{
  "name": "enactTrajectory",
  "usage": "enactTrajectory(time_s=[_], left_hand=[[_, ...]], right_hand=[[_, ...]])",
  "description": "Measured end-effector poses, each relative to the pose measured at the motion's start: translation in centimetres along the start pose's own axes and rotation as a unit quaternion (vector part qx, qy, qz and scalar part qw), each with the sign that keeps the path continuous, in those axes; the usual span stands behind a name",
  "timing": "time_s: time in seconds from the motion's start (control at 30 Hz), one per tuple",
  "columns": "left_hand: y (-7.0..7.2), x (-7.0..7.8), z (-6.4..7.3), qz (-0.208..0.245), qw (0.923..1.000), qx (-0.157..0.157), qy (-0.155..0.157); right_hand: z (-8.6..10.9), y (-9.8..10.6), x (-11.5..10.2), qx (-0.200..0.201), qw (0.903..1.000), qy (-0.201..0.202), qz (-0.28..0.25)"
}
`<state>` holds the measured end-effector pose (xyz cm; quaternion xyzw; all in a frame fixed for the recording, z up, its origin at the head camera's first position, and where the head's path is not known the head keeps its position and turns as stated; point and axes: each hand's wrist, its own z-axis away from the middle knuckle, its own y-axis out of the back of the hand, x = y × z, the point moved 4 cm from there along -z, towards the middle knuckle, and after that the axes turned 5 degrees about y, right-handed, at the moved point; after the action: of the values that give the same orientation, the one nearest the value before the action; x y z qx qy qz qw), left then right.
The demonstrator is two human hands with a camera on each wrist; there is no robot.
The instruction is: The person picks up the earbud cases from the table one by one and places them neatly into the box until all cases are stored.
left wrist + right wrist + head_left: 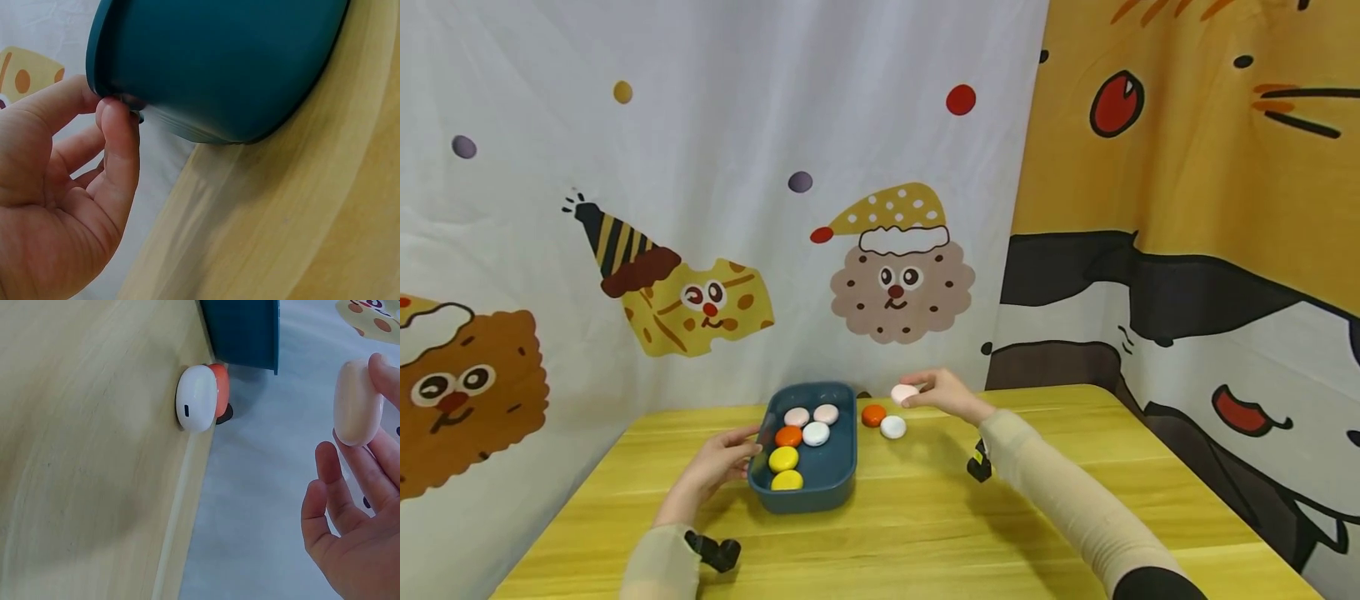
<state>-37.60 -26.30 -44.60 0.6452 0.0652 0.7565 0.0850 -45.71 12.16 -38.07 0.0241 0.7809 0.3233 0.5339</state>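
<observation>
A dark blue rectangular bin (808,502) stands on the table, its rim pinched at the left side between the thumb and fingers of my left hand (718,460). Inside lie two pale pink cases (826,414), an orange one (788,437), a white one (816,433) and two yellow ones (783,459), all rounded and glossy. Right of the bin, my right hand (949,397) holds a pale pink rounded case (356,405) above the table by thumb and fingers. Below it, a white case (195,400) with a small dark slot sits beside an orange case (873,415).
The wood-grain table (925,533) backs onto a white curtain (715,100) printed with cartoon figures. A yellow, black and white printed curtain (1187,183) hangs on the right. A small dark thing (225,415) shows behind the loose orange case.
</observation>
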Motion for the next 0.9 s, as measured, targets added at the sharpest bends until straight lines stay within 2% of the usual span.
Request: enactTrajectory(time_s=[0.23, 0.33, 0.67, 0.9], left_hand=[[0.1, -0.1, 0.0, -0.001, 0.9998, -0.016, -0.01], [0.0, -0.1, 0.0, 0.004, 0.9999, -0.013, -0.009], [0.2, 0.0, 0.0, 0.004, 0.9998, -0.017, -0.013], [0.1, -0.1, -0.3, 0.0, 0.9997, -0.022, -0.011]], right_hand=[[-0.5, -0.2, 0.3, -0.01, 0.9999, 0.007, 0.005], [-0.7, -0.3, 0.0, -0.008, 0.9998, 0.01, 0.014], [-1.8, -0.8, -1.0, -0.013, 0.9984, 0.047, 0.029], [-2.2, -1.4, -1.5, -0.018, 0.9983, 0.043, 0.036]])
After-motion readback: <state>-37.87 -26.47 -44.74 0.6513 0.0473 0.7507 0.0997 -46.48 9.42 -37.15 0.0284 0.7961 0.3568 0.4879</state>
